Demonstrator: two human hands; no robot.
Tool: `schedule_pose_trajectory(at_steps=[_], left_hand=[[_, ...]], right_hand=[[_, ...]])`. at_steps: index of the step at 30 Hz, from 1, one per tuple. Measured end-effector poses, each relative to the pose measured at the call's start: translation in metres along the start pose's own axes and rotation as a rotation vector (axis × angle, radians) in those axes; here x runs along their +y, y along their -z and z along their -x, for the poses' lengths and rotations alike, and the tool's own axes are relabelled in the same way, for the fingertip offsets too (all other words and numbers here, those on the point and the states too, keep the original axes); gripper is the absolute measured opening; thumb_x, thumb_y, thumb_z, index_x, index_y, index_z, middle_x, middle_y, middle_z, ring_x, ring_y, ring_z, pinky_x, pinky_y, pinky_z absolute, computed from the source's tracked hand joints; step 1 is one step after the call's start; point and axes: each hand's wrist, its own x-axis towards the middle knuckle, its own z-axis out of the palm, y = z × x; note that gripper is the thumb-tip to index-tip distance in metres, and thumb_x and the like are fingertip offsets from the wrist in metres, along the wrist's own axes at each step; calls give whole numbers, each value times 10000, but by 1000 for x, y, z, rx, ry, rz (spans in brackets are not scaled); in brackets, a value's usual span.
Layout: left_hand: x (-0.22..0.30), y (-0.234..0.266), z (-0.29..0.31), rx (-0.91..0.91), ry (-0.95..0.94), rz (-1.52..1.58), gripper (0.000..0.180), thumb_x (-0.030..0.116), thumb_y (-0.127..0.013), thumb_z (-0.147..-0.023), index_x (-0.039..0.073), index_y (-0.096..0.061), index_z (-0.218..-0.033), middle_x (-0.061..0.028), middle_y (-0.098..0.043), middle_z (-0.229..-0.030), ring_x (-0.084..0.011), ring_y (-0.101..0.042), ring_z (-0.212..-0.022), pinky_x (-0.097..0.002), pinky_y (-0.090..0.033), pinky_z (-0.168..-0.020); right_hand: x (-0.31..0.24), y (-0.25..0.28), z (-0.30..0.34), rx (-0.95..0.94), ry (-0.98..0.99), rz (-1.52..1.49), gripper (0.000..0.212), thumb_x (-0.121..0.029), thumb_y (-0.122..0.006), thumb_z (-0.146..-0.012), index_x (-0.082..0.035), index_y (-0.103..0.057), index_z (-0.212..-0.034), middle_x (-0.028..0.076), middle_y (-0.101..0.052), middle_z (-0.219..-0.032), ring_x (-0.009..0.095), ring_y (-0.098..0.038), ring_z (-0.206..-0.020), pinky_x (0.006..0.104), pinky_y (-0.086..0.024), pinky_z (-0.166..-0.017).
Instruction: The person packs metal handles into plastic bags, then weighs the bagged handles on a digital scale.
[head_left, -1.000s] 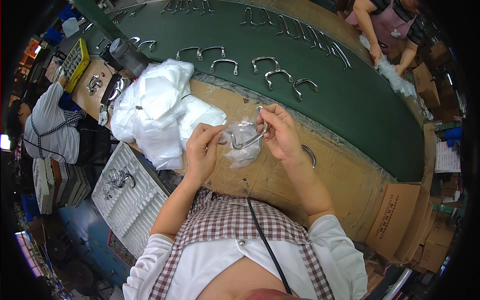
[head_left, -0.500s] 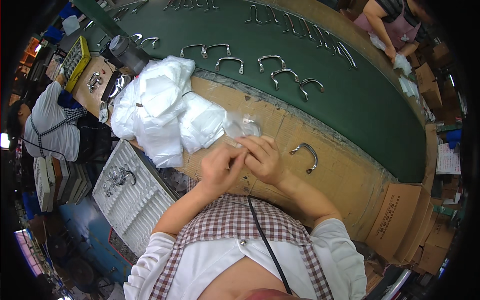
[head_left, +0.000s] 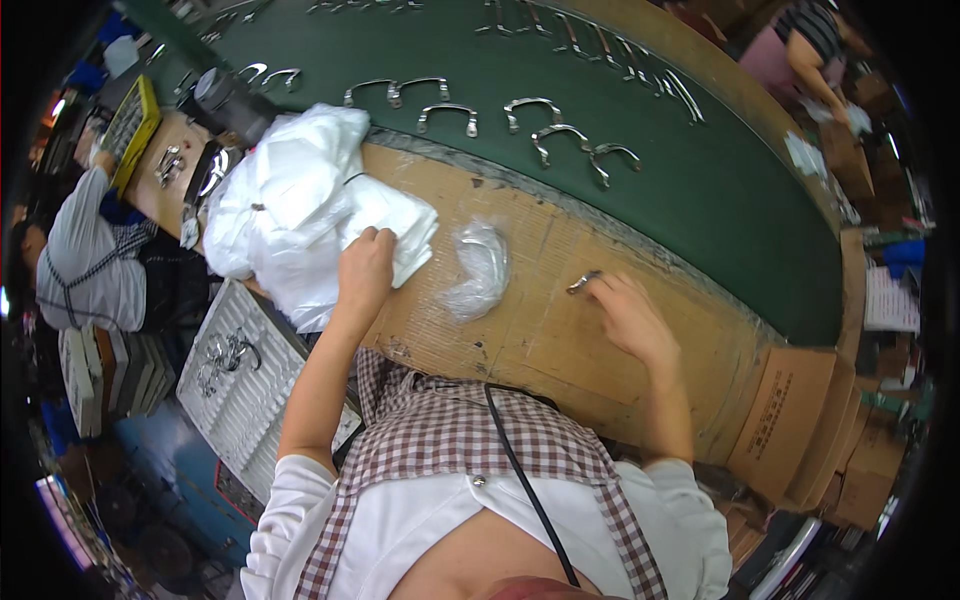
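Observation:
My left hand (head_left: 368, 268), its fingers pinched together, is at the edge of a stack of clear plastic bags (head_left: 390, 215) and grips a bag there. My right hand (head_left: 632, 318) is closed on the end of a curved chrome handle (head_left: 581, 284); the fingers and palm hide most of it. Between my hands, another curved handle in a clear plastic bag (head_left: 484, 262) lies on the cardboard sheet (head_left: 520, 340), touched by neither hand.
A bigger heap of plastic bags (head_left: 290, 190) lies at the left. Beyond the cardboard, several bare chrome handles (head_left: 447, 118) lie on the green belt (head_left: 680, 190). A white ribbed tray (head_left: 250, 390) stands lower left, a cardboard box (head_left: 790, 420) at right. Two co-workers are nearby.
My hands have parted. The bagged handle now lies on the cardboard. My left hand has moved left to the bag stack, my right hand rightward onto the bare handle.

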Motion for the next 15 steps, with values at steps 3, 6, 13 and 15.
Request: schedule_pose_trajectory(at_steps=[3, 6, 13, 15], left_hand=[[15, 6, -12, 99, 32, 118, 82, 127, -659, -831, 61, -623, -799, -114, -610, -756, -304, -624, -683, -410, -484, -597], [22, 18, -18, 163, 126, 272, 59, 124, -687, -808, 75, -655, -798, -98, -608, -749, -277, -613, -678, -393, -475, -597], [2, 17, -3, 371, 59, 426, 144, 61, -594, -787, 48, -703, -880, -126, -664, -855, -305, -642, -800, -378, -497, -699], [21, 22, -1, 330, 11, 598, 192, 64, -564, -795, 59, -677, -951, -126, -651, -907, -310, -637, -859, -396, -491, -720]], right_hand=[[26, -11, 30, -67, -46, 103, 215, 49, -573, -737, -44, -583, -930, 110, -594, -965, 321, -537, -1006, 410, -427, -889], [25, -18, 20, 4, -28, 75, 227, 68, -585, -739, -45, -587, -936, 105, -587, -941, 322, -532, -983, 406, -440, -864], [-49, -28, -74, 421, -201, -1177, 74, -48, -584, -905, -29, -587, -977, 38, -573, -804, 79, -546, -642, 227, -456, -526], [-61, -15, -95, 271, -228, -1339, 85, -54, -578, -915, -28, -573, -995, 40, -580, -811, 90, -557, -657, 217, -466, -528]])
